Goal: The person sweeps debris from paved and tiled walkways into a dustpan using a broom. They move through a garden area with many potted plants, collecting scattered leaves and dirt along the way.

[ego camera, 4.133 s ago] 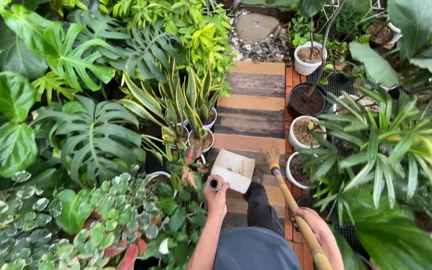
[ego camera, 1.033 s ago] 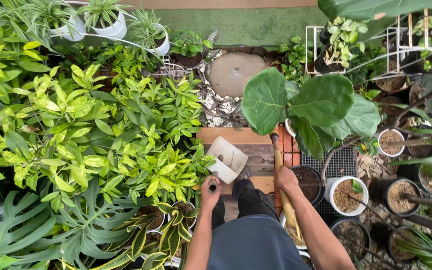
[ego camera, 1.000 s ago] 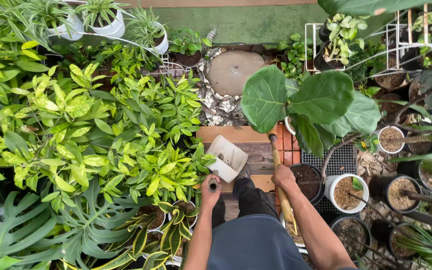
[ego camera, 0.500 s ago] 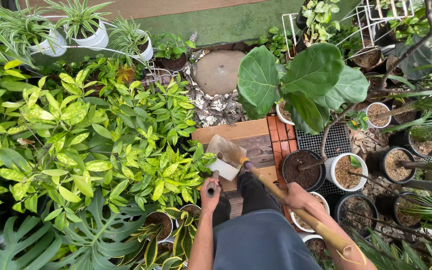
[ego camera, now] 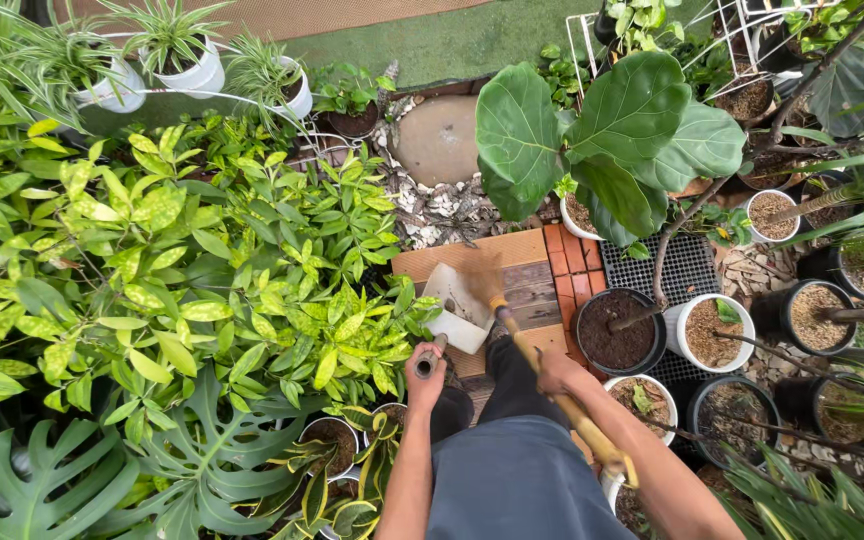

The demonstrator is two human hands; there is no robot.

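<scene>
I stand on a wooden plank path (ego camera: 530, 262) between dense plants. My left hand (ego camera: 426, 366) grips the dark handle of a white dustpan (ego camera: 458, 312), whose pan rests on the planks in front of my feet. My right hand (ego camera: 558, 373) is closed around the middle of a long yellowish broom handle (ego camera: 592, 435) that slants from lower right up to the dustpan. The broom's brown bristles (ego camera: 482, 276) are blurred, right at the pan's mouth. My dark trousers fill the bottom centre.
Yellow-green shrubs (ego camera: 202, 280) crowd the path's left edge. To the right stand a black soil-filled pot (ego camera: 619, 332), a white pot (ego camera: 712, 336) and several more on a black grid mat (ego camera: 687, 262). A big-leafed plant (ego camera: 602, 130) and a round stepping stone (ego camera: 439, 140) lie ahead.
I have moved forward along the path. The broom has tipped from nearly upright to a slant, and its bristles now sit at the dustpan's mouth. The dustpan stays in my left hand.
</scene>
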